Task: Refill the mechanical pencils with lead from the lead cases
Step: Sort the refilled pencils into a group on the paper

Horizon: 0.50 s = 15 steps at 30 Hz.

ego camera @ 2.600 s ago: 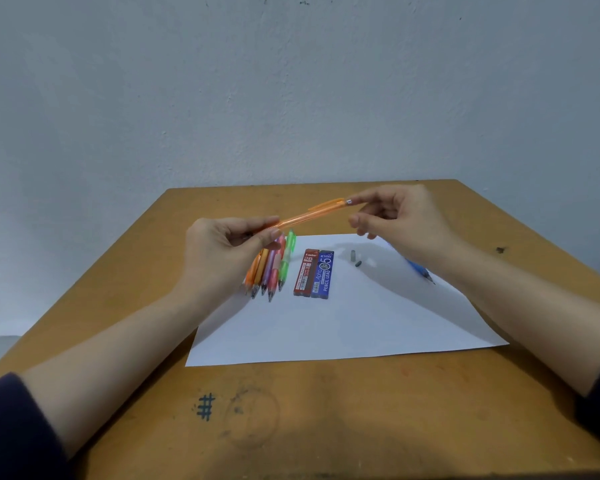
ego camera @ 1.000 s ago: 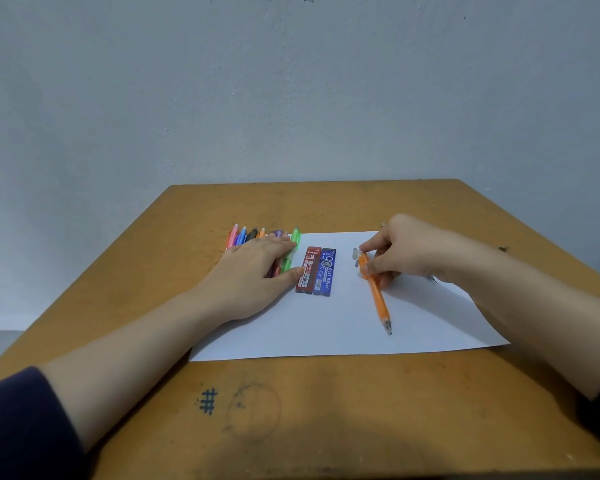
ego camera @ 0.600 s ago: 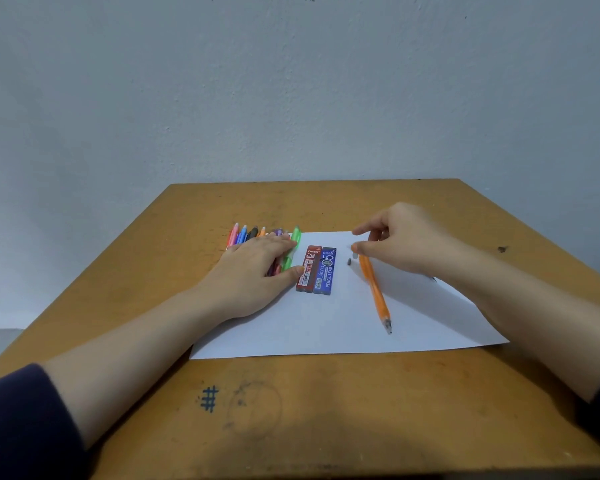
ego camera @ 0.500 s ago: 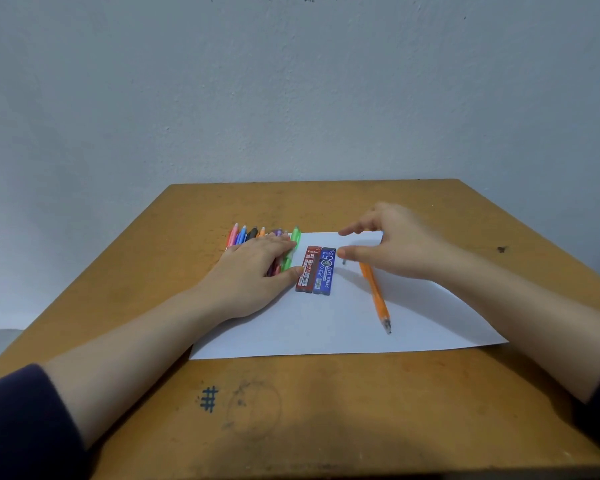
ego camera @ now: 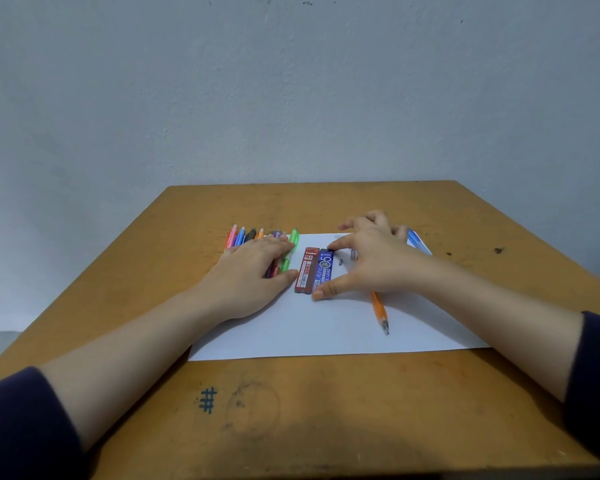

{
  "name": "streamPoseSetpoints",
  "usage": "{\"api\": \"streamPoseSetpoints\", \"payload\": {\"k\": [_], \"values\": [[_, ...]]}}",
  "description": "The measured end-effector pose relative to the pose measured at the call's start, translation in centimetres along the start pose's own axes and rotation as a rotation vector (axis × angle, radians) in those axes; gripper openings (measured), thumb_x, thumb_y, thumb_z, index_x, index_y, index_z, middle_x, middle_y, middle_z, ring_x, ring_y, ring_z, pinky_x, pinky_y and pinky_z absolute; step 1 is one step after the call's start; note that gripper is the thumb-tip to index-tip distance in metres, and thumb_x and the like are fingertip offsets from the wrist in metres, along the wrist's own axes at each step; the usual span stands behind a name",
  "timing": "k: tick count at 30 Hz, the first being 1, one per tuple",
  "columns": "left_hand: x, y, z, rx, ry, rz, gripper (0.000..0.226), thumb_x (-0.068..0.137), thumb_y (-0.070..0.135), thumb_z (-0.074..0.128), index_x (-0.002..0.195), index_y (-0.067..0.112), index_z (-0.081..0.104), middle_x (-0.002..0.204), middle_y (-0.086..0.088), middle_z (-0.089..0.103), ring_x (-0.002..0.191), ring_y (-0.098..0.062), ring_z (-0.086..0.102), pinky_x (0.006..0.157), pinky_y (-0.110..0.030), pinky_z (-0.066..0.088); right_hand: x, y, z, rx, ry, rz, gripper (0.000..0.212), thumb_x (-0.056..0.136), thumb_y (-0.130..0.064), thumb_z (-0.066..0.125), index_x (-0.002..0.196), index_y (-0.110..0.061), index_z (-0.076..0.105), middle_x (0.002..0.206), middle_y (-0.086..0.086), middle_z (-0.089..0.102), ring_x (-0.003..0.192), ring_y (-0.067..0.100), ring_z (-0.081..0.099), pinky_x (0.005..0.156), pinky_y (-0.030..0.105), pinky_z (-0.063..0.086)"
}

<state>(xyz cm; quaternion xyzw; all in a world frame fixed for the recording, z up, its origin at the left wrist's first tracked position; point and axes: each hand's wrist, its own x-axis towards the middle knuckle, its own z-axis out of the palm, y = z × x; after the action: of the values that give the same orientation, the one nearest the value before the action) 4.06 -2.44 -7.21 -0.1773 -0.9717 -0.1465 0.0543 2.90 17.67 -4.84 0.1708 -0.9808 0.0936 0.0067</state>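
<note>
wooden table point(ego camera: 430, 410) before me, brown top scuffed. white paper sheet point(ego camera: 309, 336) flat on it. blue hash mark point(ego camera: 208, 400) inked near my edge, faint circle scribble point(ego camera: 253, 408) just right of it. pale grey wall point(ego camera: 291, 98) behind.

Study spot: scribbled wooden desk point(ego camera: 326, 420), bare wall point(ego camera: 291, 98)
</note>
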Motion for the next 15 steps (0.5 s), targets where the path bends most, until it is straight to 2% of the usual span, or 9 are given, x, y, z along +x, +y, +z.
{"api": "streamPoseSetpoints", "payload": {"k": [6, 10, 13, 15], "values": [[-0.01, 0.07, 0.00, -0.002, 0.000, -0.005, 0.055, 0.096, 0.045, 0.046, 0.146, 0.028, 0.034, 0.154, 0.010, 0.030, 0.143, -0.008, 0.022, 0.117, -0.036, 0.020, -0.07, -0.28, -0.28, 0.057, 0.015, 0.004, 0.093, 0.050, -0.071, 0.074, 0.128, -0.027, 0.048, 0.131, -0.009, 0.038, 0.127, 0.012, 0.015, 0.088, 0.031, 0.014], [0.02, -0.04, 0.09, -0.005, 0.003, -0.007, 0.055, 0.096, 0.046, 0.045, 0.146, 0.028, 0.034, 0.154, 0.010, 0.030, 0.143, -0.008, 0.022, 0.117, -0.037, 0.019, -0.53, -0.65, -0.53, 0.250, 0.124, -0.053, 0.081, 0.052, -0.050, 0.086, 0.117, -0.030, 0.043, 0.098, -0.027, 0.031, 0.099, -0.001, 0.016, 0.087, 0.027, 0.019], [0.00, -0.05, 0.08, -0.002, 0.009, 0.000, 0.055, 0.096, 0.046, 0.045, 0.146, 0.028, 0.034, 0.154, 0.010, 0.029, 0.143, -0.008, 0.021, 0.117, -0.039, 0.020, -0.36, -0.52, -0.36, 0.363, 0.260, -0.137, 0.065, 0.056, -0.042, 0.086, 0.109, -0.034, 0.049, 0.095, -0.031, 0.041, 0.111, 0.005, 0.032, 0.089, 0.028, 0.030], [0.02, -0.07, 0.11, 0.000, 0.013, 0.004, 0.055, 0.096, 0.046, 0.044, 0.147, 0.028, 0.034, 0.155, 0.011, 0.027, 0.143, -0.008, 0.020, 0.117, -0.039, 0.019, -0.20, -0.23, -0.11, 0.520, 0.326, -0.183, 0.051, 0.061, -0.031, 0.086, 0.101, -0.034, 0.054, 0.092, -0.022, 0.055, 0.108, 0.009, 0.045, 0.087, 0.021, 0.037]]}}
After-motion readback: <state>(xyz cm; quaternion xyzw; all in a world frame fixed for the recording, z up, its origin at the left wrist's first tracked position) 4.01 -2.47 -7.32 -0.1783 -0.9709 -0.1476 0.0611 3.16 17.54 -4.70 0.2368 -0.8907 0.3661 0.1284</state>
